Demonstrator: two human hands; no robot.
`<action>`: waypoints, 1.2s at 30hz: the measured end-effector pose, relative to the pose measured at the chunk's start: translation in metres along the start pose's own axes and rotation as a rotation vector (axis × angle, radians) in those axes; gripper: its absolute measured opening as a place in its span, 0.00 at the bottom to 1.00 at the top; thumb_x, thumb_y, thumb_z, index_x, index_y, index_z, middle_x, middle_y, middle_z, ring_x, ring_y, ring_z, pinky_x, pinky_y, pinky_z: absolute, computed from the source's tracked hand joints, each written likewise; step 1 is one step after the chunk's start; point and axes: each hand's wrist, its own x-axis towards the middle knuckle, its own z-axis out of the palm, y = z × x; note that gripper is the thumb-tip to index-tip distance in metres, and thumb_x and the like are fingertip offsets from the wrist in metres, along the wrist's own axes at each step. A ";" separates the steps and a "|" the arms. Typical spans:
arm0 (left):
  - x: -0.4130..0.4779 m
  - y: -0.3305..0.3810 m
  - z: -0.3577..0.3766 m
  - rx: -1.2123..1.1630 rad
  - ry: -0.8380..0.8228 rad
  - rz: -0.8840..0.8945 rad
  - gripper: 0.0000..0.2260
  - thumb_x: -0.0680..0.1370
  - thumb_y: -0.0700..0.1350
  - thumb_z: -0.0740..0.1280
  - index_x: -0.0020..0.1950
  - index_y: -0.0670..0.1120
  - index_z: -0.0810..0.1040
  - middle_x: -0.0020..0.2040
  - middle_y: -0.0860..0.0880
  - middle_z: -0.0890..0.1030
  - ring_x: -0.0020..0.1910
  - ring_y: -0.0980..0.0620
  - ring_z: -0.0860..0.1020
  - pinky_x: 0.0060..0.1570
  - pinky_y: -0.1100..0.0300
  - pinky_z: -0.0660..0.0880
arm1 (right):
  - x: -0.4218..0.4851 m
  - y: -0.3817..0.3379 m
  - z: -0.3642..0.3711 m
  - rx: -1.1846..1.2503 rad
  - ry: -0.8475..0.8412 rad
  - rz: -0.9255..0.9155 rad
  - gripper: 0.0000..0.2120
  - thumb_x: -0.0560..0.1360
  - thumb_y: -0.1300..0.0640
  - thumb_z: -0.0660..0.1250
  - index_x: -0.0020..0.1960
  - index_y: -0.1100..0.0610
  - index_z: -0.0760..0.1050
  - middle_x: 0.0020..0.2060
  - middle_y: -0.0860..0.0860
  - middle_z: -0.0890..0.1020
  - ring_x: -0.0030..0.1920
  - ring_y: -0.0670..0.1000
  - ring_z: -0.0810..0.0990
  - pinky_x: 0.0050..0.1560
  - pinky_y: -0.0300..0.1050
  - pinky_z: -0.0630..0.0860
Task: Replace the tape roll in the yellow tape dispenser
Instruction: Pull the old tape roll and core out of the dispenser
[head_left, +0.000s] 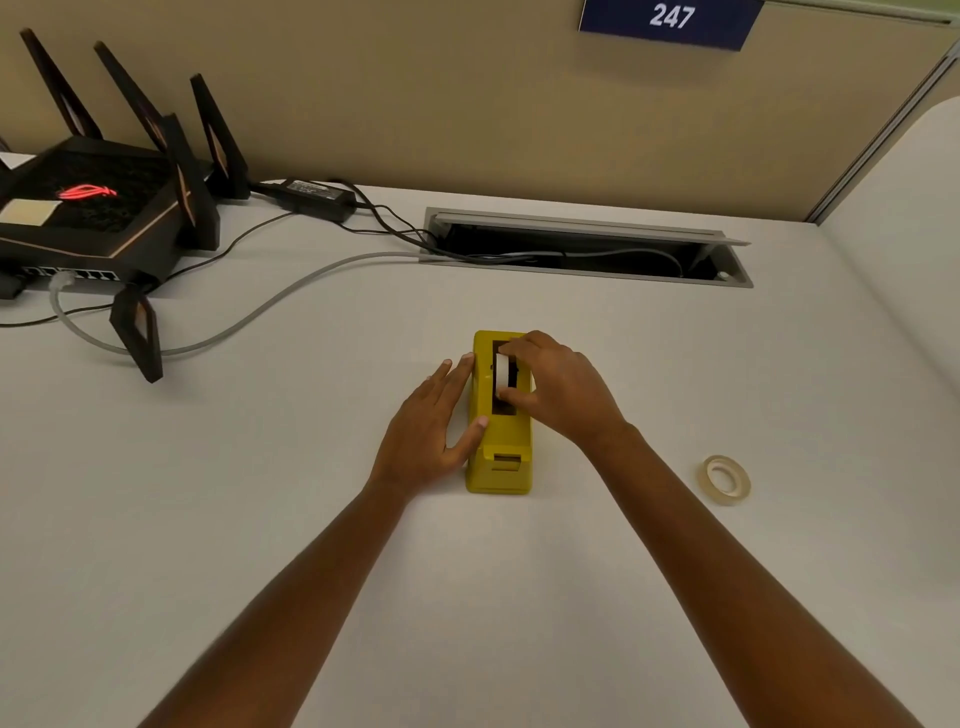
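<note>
The yellow tape dispenser stands in the middle of the white table, its long side running away from me. My right hand pinches a white tape roll that sits upright in the dispenser's dark slot. My left hand lies flat against the dispenser's left side, with the thumb resting on its top edge. A second, clear tape roll lies flat on the table to the right, well apart from both hands.
A black router with tall antennas stands at the back left, with a power brick and cables trailing into an open cable tray set in the table. A beige partition wall rises behind.
</note>
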 end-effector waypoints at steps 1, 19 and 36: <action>0.000 0.000 0.000 -0.001 0.001 0.002 0.35 0.69 0.71 0.40 0.70 0.54 0.48 0.74 0.49 0.61 0.73 0.52 0.56 0.69 0.54 0.60 | 0.000 0.000 0.000 0.001 -0.005 0.002 0.23 0.73 0.53 0.67 0.65 0.58 0.68 0.64 0.56 0.74 0.59 0.56 0.76 0.57 0.47 0.73; -0.001 0.000 -0.001 -0.004 0.009 0.004 0.36 0.69 0.71 0.41 0.71 0.52 0.50 0.73 0.48 0.62 0.73 0.49 0.59 0.66 0.57 0.61 | 0.003 -0.004 -0.008 0.017 -0.093 0.000 0.23 0.73 0.55 0.66 0.66 0.59 0.67 0.61 0.59 0.77 0.58 0.59 0.76 0.59 0.49 0.73; 0.000 0.002 -0.001 0.006 0.010 -0.001 0.38 0.69 0.71 0.41 0.72 0.49 0.52 0.73 0.47 0.62 0.73 0.48 0.60 0.67 0.55 0.62 | -0.001 -0.004 0.007 -0.040 -0.005 0.024 0.24 0.74 0.53 0.64 0.67 0.59 0.62 0.66 0.57 0.69 0.52 0.60 0.79 0.49 0.48 0.75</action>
